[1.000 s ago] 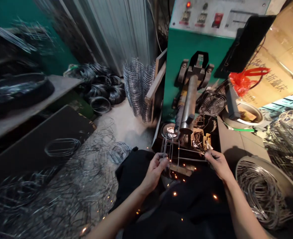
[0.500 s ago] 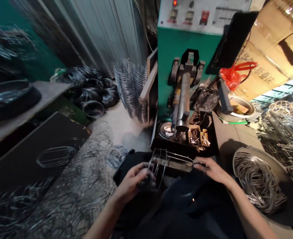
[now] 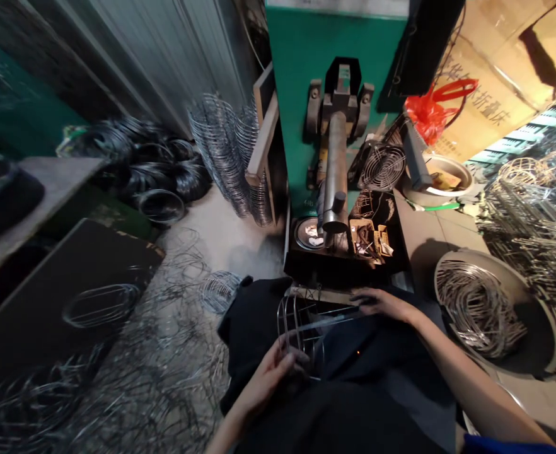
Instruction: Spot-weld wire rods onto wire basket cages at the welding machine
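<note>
A wire frame (image 3: 296,313) sits above the person's lap, over dark cloth (image 3: 344,410), just in front of the tray (image 3: 301,268) of a green machine (image 3: 290,94). The left hand (image 3: 274,371) pinches its rounded, caged end, thumb and fingers closed on the wires. The right hand (image 3: 390,305) is at the other end, where straight wires run out sideways; its fingertips are blurred and dark, so I cannot tell whether that grip is pinching the wires or only touching them. A small orange spark (image 3: 358,352) shows on the cloth between the forearms.

Above the tray a thick metal bar (image 3: 336,170) reaches out from the machine. In the tray are a round dish (image 3: 301,242) with white scraps and small yellow boxes (image 3: 364,227). To the right, a round tub (image 3: 517,277) holds a heap of bent wires (image 3: 476,309). To the left of the machine stand tall stacks of wire rings (image 3: 225,154), with dark wire coils (image 3: 150,170) beyond a desk (image 3: 63,180) and loose wires strewn over the floor (image 3: 212,233).
</note>
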